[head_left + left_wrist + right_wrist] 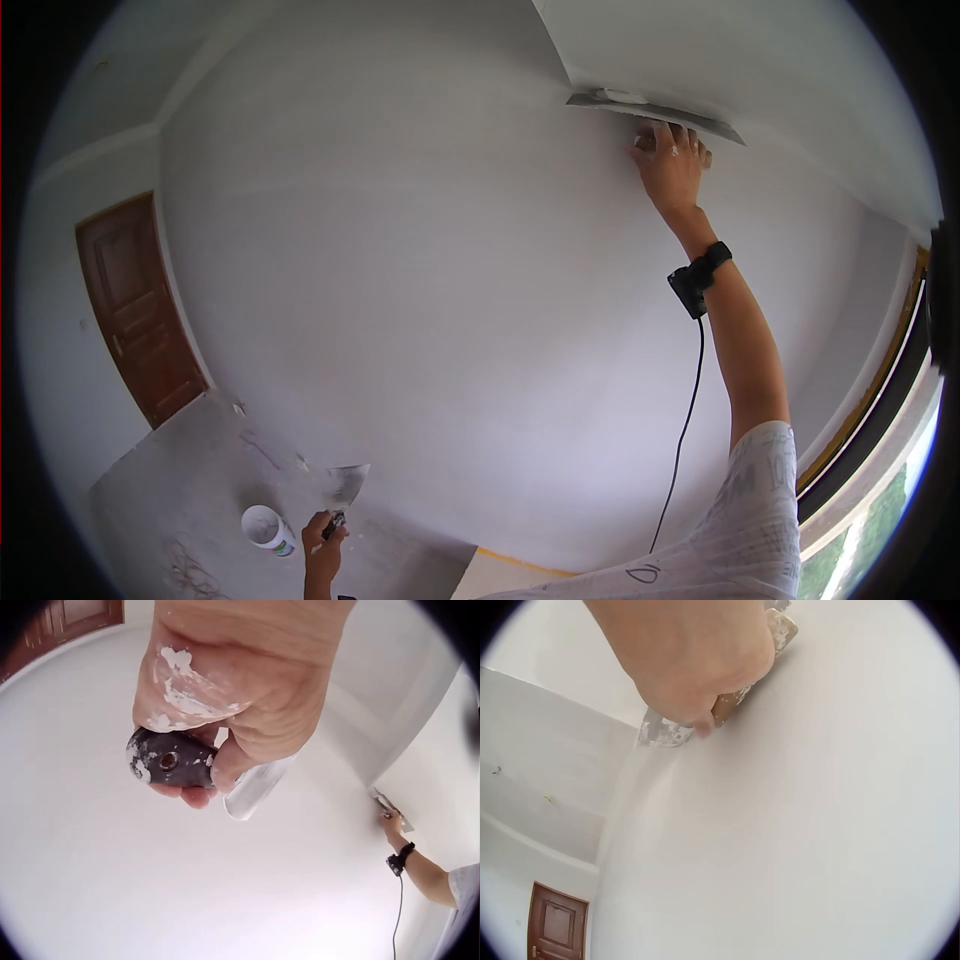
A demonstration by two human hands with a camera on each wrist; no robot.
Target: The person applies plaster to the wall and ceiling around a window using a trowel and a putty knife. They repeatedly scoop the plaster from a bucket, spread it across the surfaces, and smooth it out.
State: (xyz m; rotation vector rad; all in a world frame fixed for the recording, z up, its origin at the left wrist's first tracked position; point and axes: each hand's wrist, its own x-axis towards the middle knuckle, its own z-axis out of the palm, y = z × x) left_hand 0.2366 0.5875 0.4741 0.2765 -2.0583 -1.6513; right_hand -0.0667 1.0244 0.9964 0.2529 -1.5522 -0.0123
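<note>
High up where the wall meets the ceiling, my right hand (675,178) grips the brown handle (727,709) of a plastering trowel (665,110). The trowel's long metal blade lies along that corner, with white plaster on it. Low in the head view, my left hand (320,565) holds a putty knife (348,484) with its wide blade pointing up. Fingers and thumb wrap its dark handle (171,760), which is spotted with white plaster. More plaster is smeared on the left hand near the wrist. In the right wrist view, the hand hides part of the trowel.
A white bucket (284,545) stands on the grey floor (215,460) beside the left hand. A brown door (140,305) is at the left, a window frame (870,400) at the right. From the right wrist strap hangs a black cable (684,430). A yellow-edged surface (500,575) lies below.
</note>
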